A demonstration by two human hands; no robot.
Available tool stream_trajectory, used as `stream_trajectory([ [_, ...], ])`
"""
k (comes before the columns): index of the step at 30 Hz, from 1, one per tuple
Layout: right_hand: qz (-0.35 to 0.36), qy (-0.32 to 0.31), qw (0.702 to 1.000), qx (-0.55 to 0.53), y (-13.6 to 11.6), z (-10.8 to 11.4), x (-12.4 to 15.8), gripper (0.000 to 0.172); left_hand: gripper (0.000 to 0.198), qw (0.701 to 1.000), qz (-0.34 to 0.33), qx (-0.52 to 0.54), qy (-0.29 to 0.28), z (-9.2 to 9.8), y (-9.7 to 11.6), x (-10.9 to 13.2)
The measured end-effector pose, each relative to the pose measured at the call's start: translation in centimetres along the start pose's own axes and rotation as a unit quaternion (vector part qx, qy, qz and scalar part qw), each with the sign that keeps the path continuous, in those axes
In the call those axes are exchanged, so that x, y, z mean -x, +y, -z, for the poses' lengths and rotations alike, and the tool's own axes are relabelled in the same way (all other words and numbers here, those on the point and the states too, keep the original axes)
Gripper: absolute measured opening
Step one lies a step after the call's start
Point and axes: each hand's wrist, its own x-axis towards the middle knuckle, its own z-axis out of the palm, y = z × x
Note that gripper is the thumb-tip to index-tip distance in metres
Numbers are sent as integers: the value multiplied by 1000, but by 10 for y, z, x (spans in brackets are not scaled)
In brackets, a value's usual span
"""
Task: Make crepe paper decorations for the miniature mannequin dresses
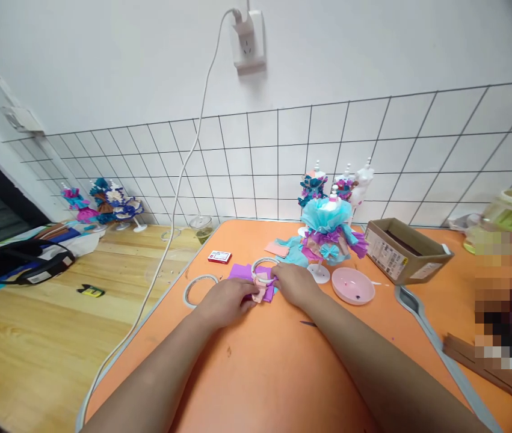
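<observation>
My left hand has its fingers closed on a small piece of light pink crepe paper. Beside it my right hand curls its fingertips at a roll of white tape, tilted up against the pink piece. Purple crepe paper lies flat beneath both. A second tape roll rests on the orange mat just left of my left hand. Behind my right hand stands a small dress form in a turquoise and purple paper dress, with turquoise paper scraps at its base.
A pink dish and an open cardboard box stand to the right. The red-and-white small box is at the mat's back left. A white cable hangs down along the mat's left edge. Several other dressed forms stand far left.
</observation>
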Motion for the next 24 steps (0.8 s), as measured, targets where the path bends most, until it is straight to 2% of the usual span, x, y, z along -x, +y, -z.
stream_trajectory([
  [4, -11, 36, 999, -30, 8, -8, 1, 17, 30, 1000, 20, 2, 20, -7, -8, -6],
  [10, 30, 74, 995, -65, 3, -6, 8, 29, 27, 991, 92, 46, 80, -17, -16, -16],
  [15, 72, 55, 993, -69, -3, -8, 7, 57, 21, 983, 121, 64, 120, -23, -26, -21],
  [18, 50, 55, 995, -66, -2, -15, 1, 42, 20, 977, 133, 56, 155, -21, -25, -21],
  [20, 33, 60, 995, -68, 1, -18, -3, 36, 27, 969, 118, 33, 213, -16, -18, -18],
  [21, 25, 62, 995, -69, 3, -19, -4, 36, 30, 964, 91, 17, 249, -14, -13, -16],
  [22, 17, 63, 995, -70, 5, -19, -5, 37, 25, 965, 48, 7, 257, -12, -8, -14],
  [23, 10, 64, 995, -70, 7, -18, -5, 38, 21, 974, -1, 6, 225, -11, -4, -12],
  [24, 3, 64, 995, -70, 8, -17, -5, 38, 22, 986, -53, 7, 155, -12, 0, -11],
])
